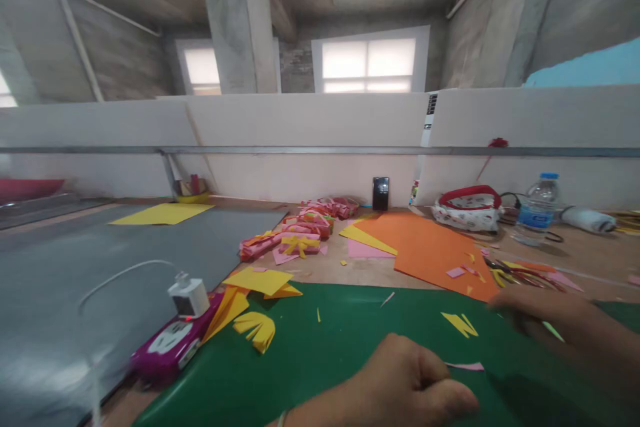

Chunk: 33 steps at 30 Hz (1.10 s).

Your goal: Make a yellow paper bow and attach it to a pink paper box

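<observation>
My left hand [405, 383] rests low on the green cutting mat [310, 360], fingers curled into a loose fist, with a thin pink paper strip [466, 366] sticking out beside the fingers. My right hand [565, 327] is smeared by motion at the right over the mat, near a yellow paper scrap [463, 324]; its fingers cannot be made out. A large orange paper sheet [430, 250] lies just beyond the mat. Scissors and paper strips [520, 275] lie right of it.
A purple power strip with a white charger [175, 333] sits at the mat's left. Yellow cut papers [257, 283], a pile of pink and yellow paper pieces [300, 230], a phone [381, 193], a pouch [467, 208] and a water bottle [537, 207] stand further back. Grey sheet [100, 267] at left.
</observation>
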Motion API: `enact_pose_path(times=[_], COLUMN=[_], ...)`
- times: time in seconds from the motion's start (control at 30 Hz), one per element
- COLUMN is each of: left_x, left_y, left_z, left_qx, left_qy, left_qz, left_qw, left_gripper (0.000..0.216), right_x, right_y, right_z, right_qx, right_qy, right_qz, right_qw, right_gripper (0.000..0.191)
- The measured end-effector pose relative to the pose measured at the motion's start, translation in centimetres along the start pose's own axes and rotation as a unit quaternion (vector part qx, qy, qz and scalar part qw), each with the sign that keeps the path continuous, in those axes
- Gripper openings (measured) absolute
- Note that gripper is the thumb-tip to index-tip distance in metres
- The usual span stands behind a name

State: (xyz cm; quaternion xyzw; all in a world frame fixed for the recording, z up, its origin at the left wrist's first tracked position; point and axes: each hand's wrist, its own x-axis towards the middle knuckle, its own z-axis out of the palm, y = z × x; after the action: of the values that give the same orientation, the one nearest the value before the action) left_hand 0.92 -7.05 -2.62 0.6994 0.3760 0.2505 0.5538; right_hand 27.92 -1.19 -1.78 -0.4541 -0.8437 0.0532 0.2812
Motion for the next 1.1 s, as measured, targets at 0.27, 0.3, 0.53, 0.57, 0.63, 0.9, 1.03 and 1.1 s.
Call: enact_pose_path(times=[0.27, 0.3, 0.53, 0.57, 0.63, 0.9, 1.03, 1.1], left_x=[1.4, 1.6, 2.7, 2.8, 2.9, 0.5, -0.1, -0.1], left_y=[-1.7, -2.1, -3.8, -3.8, -3.5, -0.2, 0.5, 0.9], left_z=[-0.4, -0.4, -0.1, 0.0, 0.3, 0.4, 0.0, -0.2], left_qx=[0.019, 0.026, 0.138, 0.146, 0.148, 0.019, 0.046, 0.044], left_qy=[-0.143, -0.158, -0.096, -0.100, -0.115, 0.003, 0.088, 0.102], left_qz=[0.137, 0.155, 0.191, 0.169, 0.128, 0.097, 0.037, 0.032], left_qw=[0.980, 0.975, 0.967, 0.970, 0.974, 0.995, 0.994, 0.993], left_gripper=[0.022, 0.027, 0.027, 0.030, 0.037, 0.023, 0.021, 0.018], right_x=[2.8, 3.3, 8.6, 9.2, 10.3, 16.7, 19.4, 19.9], right_y=[-6.4, -6.5, -5.2, -4.6, -3.2, -6.0, -9.2, -10.0], right_z=[1.6, 1.8, 5.1, 5.7, 6.7, 11.2, 13.9, 14.9], right_qx=[-0.082, -0.115, -0.179, -0.184, -0.202, -0.252, -0.250, -0.250], right_qy=[-0.207, -0.223, -0.232, -0.239, -0.249, -0.249, -0.246, -0.240], right_qz=[-0.061, -0.059, -0.077, -0.081, -0.075, -0.091, -0.100, -0.090], right_qw=[0.973, 0.966, 0.953, 0.950, 0.944, 0.931, 0.931, 0.934], right_gripper=[0.038, 0.029, 0.025, 0.025, 0.026, 0.027, 0.028, 0.028])
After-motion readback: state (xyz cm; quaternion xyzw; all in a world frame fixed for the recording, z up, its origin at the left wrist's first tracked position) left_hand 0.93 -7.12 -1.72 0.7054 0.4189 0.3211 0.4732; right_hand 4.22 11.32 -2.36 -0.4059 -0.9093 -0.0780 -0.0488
